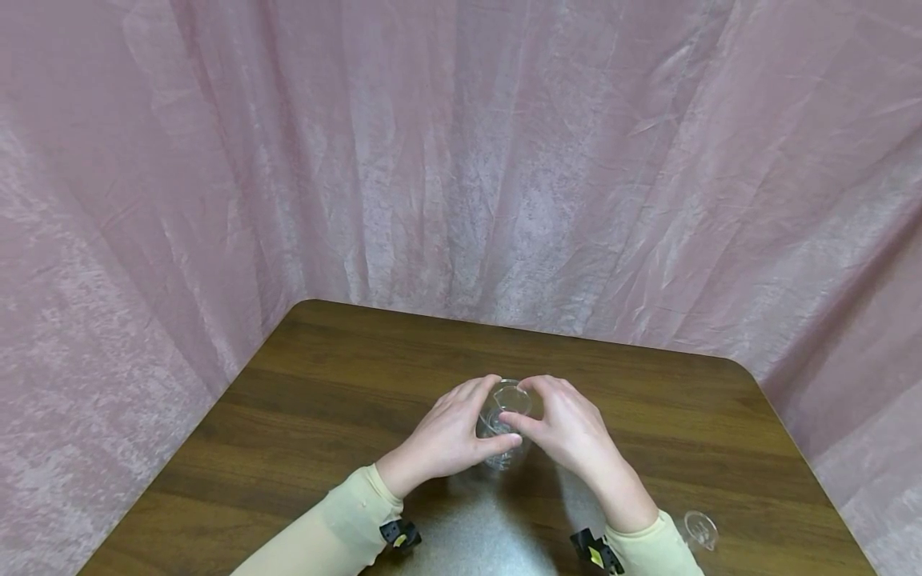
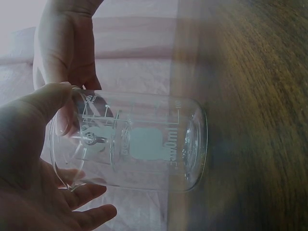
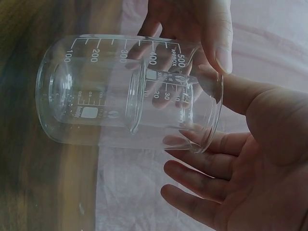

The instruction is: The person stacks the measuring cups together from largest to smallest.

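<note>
A large clear glass beaker [image 3: 53, 110] with white markings up to 500 stands upright at the table's middle. My left hand [image 1: 446, 436] grips it near the rim, thumb on the near side and fingers on the far side. From the right, my right hand [image 1: 569, 424] reaches over the mouth, pinching a small glass beaker [image 3: 163, 91] between thumb and index finger. This small beaker is inside the large one's upper half, its markings visible through the wall. Lower inside shows another beaker [image 3: 89, 112] with its own white markings.
Another small clear glass piece [image 1: 700, 530] lies on the brown wooden table [image 1: 346, 360] at the near right, beside my right sleeve [image 1: 651, 552]. Pink curtains [image 1: 461, 160] hang behind the table and at its sides.
</note>
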A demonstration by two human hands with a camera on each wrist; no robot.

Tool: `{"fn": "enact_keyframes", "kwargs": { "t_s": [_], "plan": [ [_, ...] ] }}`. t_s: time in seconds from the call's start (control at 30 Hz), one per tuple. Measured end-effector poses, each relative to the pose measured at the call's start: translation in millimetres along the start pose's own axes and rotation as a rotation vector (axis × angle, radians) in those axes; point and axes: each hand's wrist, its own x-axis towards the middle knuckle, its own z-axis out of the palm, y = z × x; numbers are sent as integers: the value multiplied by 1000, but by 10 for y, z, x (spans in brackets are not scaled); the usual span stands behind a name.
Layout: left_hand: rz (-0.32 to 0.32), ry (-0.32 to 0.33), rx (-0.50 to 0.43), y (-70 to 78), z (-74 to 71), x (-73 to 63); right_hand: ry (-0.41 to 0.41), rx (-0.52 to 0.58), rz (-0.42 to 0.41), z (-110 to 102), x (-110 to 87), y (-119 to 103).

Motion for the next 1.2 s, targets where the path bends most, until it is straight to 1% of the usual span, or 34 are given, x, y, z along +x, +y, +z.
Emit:
{"fn": "enact_keyframes", "kwargs": {
  "t_s": [0.3, 0.63, 0.97, 1.2],
  "plan": [
    [-4, -7, 7, 7, 3, 1, -17, -13, -10, -17, 6, -3],
    [-4, 1, -5, 5, 0, 1, -15, -78, -62, -68, 29, -24],
    [-21, -7, -2, -1, 14, -8, -86, -122, -45, -124, 66, -74],
    [11, 19, -3, 4, 2, -14, -123, -164, -48, -152, 107, -114]
  ]
}}
